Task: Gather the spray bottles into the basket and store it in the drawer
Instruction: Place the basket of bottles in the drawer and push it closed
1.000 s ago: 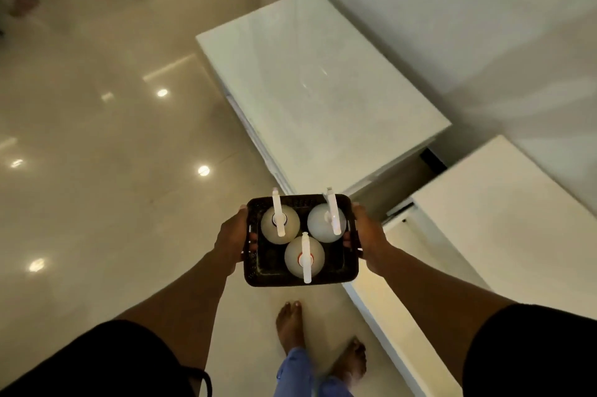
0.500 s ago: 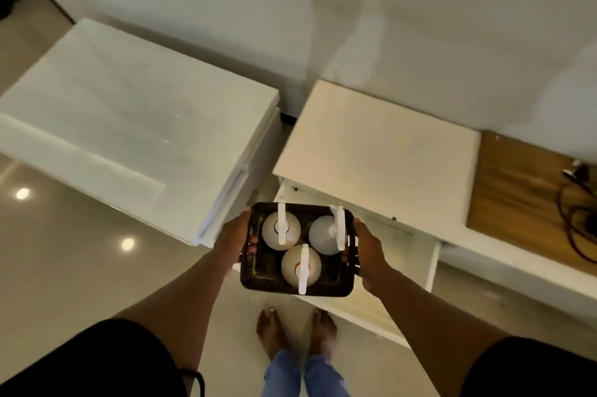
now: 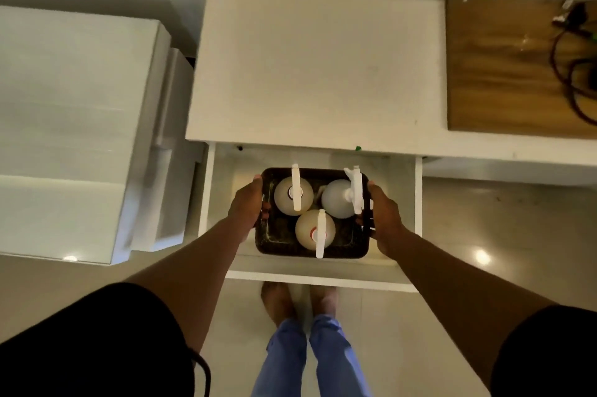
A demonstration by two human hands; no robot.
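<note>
Short black sleeves (image 3: 97,332), bare forearms, blue jeans (image 3: 310,361) (feet (image 3: 277,303) unshod, standing on tile).

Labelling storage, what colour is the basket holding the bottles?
Black, or very dark: the basket shows best in the head view.

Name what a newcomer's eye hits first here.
The dark basket at centre, over the open white drawer, with three spray bottles upright inside. The left hand and right hand grip its short sides. Far right, cables sprawl on a wooden top.
</note>
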